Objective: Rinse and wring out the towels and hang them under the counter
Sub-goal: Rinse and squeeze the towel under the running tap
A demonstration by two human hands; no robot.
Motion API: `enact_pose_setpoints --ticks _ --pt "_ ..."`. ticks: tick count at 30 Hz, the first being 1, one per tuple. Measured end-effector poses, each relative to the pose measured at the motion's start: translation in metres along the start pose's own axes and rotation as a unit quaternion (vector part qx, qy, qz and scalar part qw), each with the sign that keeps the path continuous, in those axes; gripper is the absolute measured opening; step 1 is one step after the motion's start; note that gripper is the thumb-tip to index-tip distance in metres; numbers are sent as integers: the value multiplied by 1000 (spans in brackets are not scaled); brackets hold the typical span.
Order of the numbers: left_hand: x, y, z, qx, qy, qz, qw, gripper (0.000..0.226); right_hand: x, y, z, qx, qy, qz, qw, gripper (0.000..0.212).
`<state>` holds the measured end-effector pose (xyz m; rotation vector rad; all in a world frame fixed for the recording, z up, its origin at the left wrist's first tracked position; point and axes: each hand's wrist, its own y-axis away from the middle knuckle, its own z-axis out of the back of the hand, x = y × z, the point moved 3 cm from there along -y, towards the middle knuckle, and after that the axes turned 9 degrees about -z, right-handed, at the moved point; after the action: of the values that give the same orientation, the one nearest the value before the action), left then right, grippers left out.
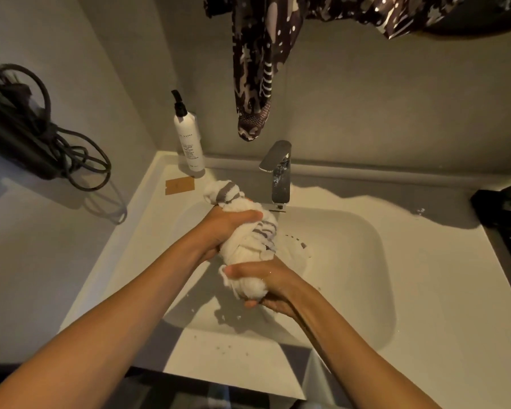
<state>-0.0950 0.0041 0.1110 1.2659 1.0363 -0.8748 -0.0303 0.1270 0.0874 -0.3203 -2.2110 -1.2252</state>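
Twisting into a thick rope over the sink (pixel 351 261), the towel (pixel 248 240) is white with grey stripes — one striped end bunches up beyond the left hand (pixel 233 224), the other end bulges out of the right hand (pixel 266 280). Both hands are closed tight around it, the left gripping the part nearer the tap (pixel 278 172), the right gripping the part nearer the sink's front edge. The towel hangs clear above the basin, just left of the tap's spout. Drops and wet patches mark the basin below it.

Left of the tap, a white pump bottle (pixel 189 137) stands at the back corner of the sink, with a small tan card (pixel 179 186) lying in front of it. Above the tap a dark patterned cloth (pixel 254 84) hangs down against the wall. Far left of the sink, a black coiled cord (pixel 56 149) sits against the wall — a dark object (pixel 502 202) rests on the bench to the right.
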Motion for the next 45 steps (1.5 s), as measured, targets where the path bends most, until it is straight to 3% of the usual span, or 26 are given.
enact_pose_setpoints --ticks 1,3,5,8,14,17,22,26,28,30,33,35,38,40,42,45 --pt "8 0 -1 -14 -13 21 1000 27 -3 -4 2 -66 48 4 997 51" --pt "26 0 -4 -23 -49 48 997 29 -12 -10 7 -171 154 24 973 39" --pt "43 1 -9 -31 -93 60 993 24 -25 -17 12 -224 238 40 944 24" --pt "67 5 -17 -70 -160 74 982 18 -45 -27 21 -264 318 35 910 38" --pt "96 11 -29 -139 -188 80 969 16 -67 -40 34 -279 421 33 862 15" --pt "99 11 -30 -158 -178 97 966 10 -70 -42 38 -282 445 31 850 14" --pt "94 10 -30 -152 -166 107 968 11 -66 -37 39 -301 461 43 834 15" --pt "88 19 -26 -131 -93 129 979 14 -64 -26 35 -309 476 34 823 24" --pt "82 32 -24 -82 -17 153 985 32 -60 -11 35 -302 492 47 815 30" --pt "72 44 -21 -35 62 159 985 43 -50 0 42 -278 480 76 829 43" --pt "65 54 -18 6 189 134 973 43 -28 19 52 -229 456 112 853 63" --pt "58 62 -23 38 237 121 963 43 -17 31 49 -198 443 155 861 63" --pt "45 61 -22 -29 209 64 975 40 -8 47 47 -147 346 179 909 51" --pt "31 59 -20 -66 165 23 984 38 5 61 50 -154 282 165 933 41" --pt "18 56 -20 -56 118 -4 991 37 19 68 58 -193 161 173 952 39" --pt "7 59 -27 18 125 -21 992 45 36 68 69 -247 5 180 952 40"
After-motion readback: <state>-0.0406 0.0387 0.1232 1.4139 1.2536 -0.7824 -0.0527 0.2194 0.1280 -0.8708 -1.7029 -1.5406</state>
